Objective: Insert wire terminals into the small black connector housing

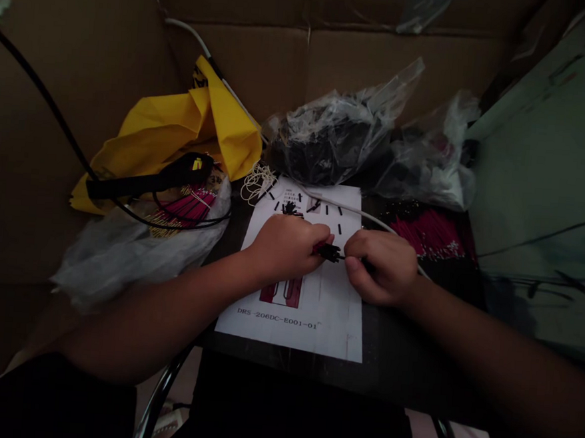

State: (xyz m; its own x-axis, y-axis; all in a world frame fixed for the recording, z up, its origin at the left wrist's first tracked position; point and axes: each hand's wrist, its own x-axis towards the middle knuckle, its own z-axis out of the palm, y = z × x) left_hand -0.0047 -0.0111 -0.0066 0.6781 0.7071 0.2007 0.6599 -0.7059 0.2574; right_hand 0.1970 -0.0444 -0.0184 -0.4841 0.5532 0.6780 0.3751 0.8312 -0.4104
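Note:
My left hand point(290, 247) is closed around a small bundle of wires, whose black ends point(329, 251) stick out past the thumb to the right. Close beside them, my right hand point(382, 265) pinches at a thin black piece by the bundle's tips; the fingers hide most of it. Both hands are over a printed white sheet point(334, 335) on the dark table. Small black tubes point(339, 229) lie scattered on the sheet's upper part, with a little pile point(289, 209) just behind my left hand.
Red wires point(429, 232) lie at the right, more wires point(188, 208) in a plastic bag at the left by a yellow bag point(154, 119). Plastic bags of black parts point(322, 141) stand behind. A pale cable point(367, 216) crosses the sheet. Cardboard walls point(244, 55) enclose the back.

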